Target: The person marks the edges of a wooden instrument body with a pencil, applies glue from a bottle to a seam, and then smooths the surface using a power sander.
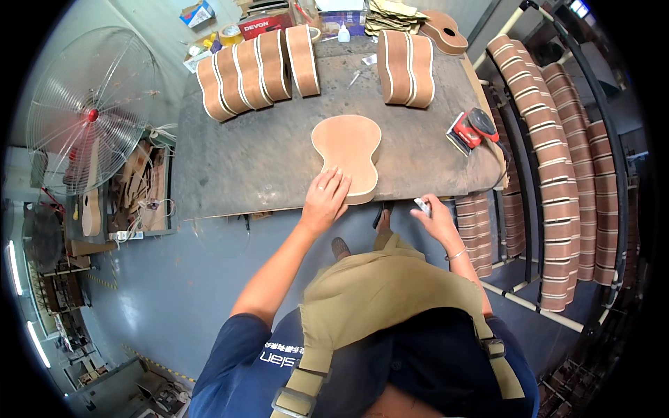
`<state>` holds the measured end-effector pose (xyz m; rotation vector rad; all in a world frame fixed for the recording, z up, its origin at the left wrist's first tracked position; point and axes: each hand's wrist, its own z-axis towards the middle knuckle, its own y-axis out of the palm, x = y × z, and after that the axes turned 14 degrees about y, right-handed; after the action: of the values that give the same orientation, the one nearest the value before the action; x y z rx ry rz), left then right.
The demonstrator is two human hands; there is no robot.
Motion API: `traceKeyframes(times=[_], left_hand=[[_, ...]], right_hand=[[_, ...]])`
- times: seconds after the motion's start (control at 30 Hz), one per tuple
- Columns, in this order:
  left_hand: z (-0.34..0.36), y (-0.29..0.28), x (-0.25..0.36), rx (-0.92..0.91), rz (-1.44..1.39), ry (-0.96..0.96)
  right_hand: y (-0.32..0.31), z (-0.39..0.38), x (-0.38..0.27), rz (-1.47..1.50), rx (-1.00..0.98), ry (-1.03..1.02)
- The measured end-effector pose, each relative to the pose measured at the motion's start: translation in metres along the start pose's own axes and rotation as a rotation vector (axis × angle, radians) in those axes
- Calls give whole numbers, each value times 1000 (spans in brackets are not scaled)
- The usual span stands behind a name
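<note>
A small figure-eight ukulele body (352,150) of pale wood, edged with light binding, lies flat near the table's front edge. My left hand (327,195) rests on its lower left part, fingers laid out flat across the wood. To the right, just off the front edge, my right hand (437,221) is closed round a small whitish piece (422,205). Its kind cannot be made out; only one end shows past the fingers. Apart from the body, this hand hangs over the gap between table and apron.
Standing ukulele bodies (244,76) line the back left of the dark table (230,167), with more bodies (405,70) at back right. A red sander (472,130) sits on the right. Racks of bodies (550,174) stand beyond, and a large fan (93,115) is at left.
</note>
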<state>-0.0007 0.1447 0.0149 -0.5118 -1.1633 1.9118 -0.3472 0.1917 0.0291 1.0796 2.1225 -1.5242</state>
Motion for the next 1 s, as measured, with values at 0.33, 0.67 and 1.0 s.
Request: traceKeyframes(times=[0.33, 0.67, 1.0], left_hand=[[27, 22, -106, 342, -874, -1002], [40, 40, -98, -51, -528, -702], [36, 47, -98, 20, -532, -689]], right_hand=[[23, 79, -16, 540, -176, 54], [72, 209, -70, 491, -429, -306], [115, 270, -133, 208, -581, -635]])
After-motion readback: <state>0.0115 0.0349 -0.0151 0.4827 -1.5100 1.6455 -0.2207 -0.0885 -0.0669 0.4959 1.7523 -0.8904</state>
